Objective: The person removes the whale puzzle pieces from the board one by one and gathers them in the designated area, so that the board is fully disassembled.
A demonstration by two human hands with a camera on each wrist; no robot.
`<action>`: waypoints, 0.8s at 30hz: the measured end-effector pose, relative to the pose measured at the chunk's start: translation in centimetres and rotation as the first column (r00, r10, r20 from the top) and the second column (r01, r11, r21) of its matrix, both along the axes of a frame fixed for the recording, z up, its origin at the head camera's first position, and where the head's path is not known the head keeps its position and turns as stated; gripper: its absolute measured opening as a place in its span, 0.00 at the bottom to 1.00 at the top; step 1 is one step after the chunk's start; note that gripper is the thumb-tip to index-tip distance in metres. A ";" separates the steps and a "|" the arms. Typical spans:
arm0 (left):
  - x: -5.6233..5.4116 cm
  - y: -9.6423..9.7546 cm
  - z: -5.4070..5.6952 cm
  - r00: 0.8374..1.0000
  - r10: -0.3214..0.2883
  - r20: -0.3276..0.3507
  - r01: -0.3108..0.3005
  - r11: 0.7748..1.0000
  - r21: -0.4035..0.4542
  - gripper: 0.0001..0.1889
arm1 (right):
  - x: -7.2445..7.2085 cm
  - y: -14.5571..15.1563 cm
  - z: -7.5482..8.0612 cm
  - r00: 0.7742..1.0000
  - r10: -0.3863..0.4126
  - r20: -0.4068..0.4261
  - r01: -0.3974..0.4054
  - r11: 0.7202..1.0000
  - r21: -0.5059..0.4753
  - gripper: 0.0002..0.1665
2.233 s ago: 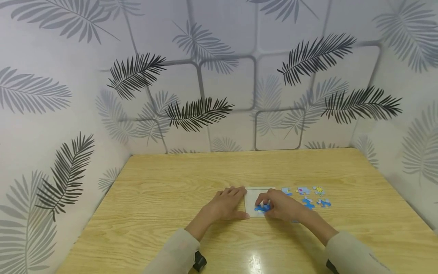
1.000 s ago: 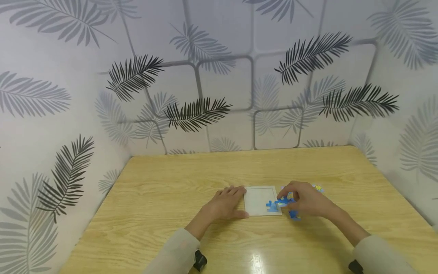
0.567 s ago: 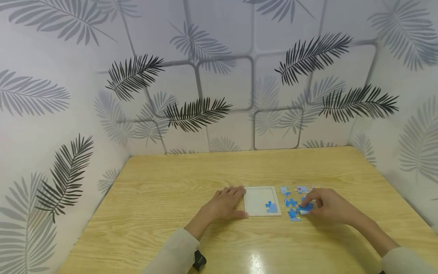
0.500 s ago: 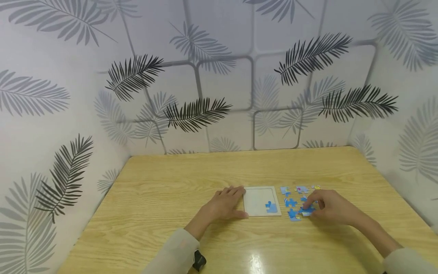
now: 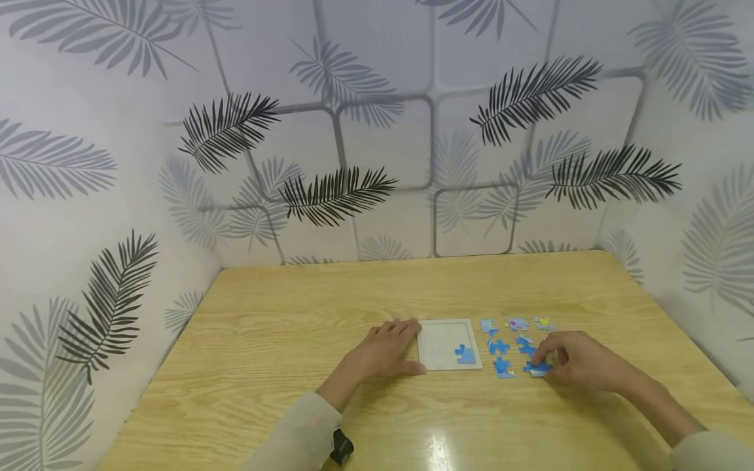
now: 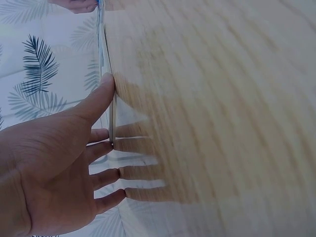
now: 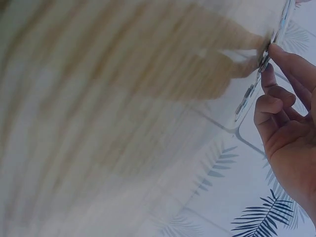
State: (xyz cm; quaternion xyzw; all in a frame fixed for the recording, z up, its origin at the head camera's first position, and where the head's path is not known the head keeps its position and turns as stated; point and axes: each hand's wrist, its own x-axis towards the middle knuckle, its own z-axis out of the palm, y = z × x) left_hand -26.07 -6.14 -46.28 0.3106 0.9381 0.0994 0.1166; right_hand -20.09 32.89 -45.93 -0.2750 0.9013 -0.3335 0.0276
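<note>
My left hand (image 5: 383, 350) rests on the table against the left edge of a square white puzzle tray (image 5: 478, 350). Its fingers and thumb are spread and fairly straight, as the left wrist view also shows. A blue corner jigsaw piece (image 5: 465, 355) lies in the tray's near right corner. To the right, my right hand (image 5: 589, 363) pinches a blue and white jigsaw piece (image 5: 537, 369) between thumb and forefinger, low at the tabletop. In the right wrist view the pinched piece (image 7: 265, 58) is partly hidden by the fingertips, and the other fingers curl inward.
Several loose jigsaw pieces lie in rows right of the tray, among them a blue starfish-like piece (image 5: 502, 367), a piece with a pink swirl (image 5: 518, 324) and one with a yellow sun (image 5: 544, 322). A patterned wall (image 5: 353, 131) stands behind the wooden table (image 5: 294, 301).
My right hand went from the tray, where the blue corner piece now lies, to the loose pieces. It carried another piece right, then slid it slightly further right. My left hand stayed put.
</note>
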 end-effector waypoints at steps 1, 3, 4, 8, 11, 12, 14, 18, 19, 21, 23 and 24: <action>0.1 0.0 0.1 1.000 0.000 -0.001 0.000 1.000 -0.002 0.43 | 0.0 -0.1 -0.1 1.000 -0.006 0.009 0.006 1.000 0.004 0.13; 0.2 0.0 0.3 1.000 -0.001 0.002 0.001 1.000 -0.007 0.43 | 0.0 -0.1 -0.2 0.999 -0.019 0.038 0.019 1.000 0.007 0.13; 0.2 0.0 0.4 1.000 -0.002 0.001 0.002 1.000 -0.010 0.43 | 0.0 -0.2 -0.2 0.999 -0.021 0.047 0.021 1.000 0.010 0.14; 0.4 -0.1 0.8 1.000 -0.002 0.003 0.002 1.000 -0.018 0.43 | -0.2 -0.1 -0.2 1.000 0.008 0.028 -0.008 1.000 0.014 0.14; 0.3 -0.1 0.7 1.000 0.002 -0.006 -0.002 1.000 -0.027 0.43 | -0.5 -0.3 0.1 0.999 0.045 -0.025 -0.045 0.999 -0.010 0.13; 0.2 -0.1 0.6 1.000 0.003 -0.010 -0.003 1.000 -0.026 0.43 | -0.7 -0.5 0.2 0.997 0.060 -0.051 -0.061 0.998 -0.019 0.13; 0.0 -0.1 0.4 1.000 0.006 -0.009 -0.007 1.000 -0.026 0.43 | -1.1 -1.3 0.5 0.993 0.082 -0.080 -0.085 0.995 -0.043 0.13; 0.1 -0.2 0.5 1.000 0.011 0.004 -0.011 1.000 -0.012 0.43 | -2.1 -3.8 0.7 0.989 0.118 -0.094 -0.124 0.991 -0.060 0.15; 0.1 -0.1 0.6 1.000 0.009 0.005 -0.009 1.000 -0.011 0.42 | -2.3 -4.5 0.8 0.989 0.124 -0.077 -0.128 0.990 -0.062 0.15; 0.2 -0.1 0.8 1.000 0.009 0.009 -0.009 1.000 -0.007 0.42 | -2.7 -5.9 0.7 0.989 0.140 -0.047 -0.142 0.988 -0.062 0.17; 0.4 0.0 0.9 1.000 0.009 0.015 -0.009 1.000 -0.003 0.42 | -3.0 -7.2 0.6 0.989 0.150 -0.004 -0.150 0.987 -0.059 0.20; 0.3 0.0 0.7 1.000 0.005 0.010 -0.005 1.000 -0.004 0.42 | -3.1 -7.8 0.5 0.988 0.154 0.012 -0.153 0.987 -0.054 0.21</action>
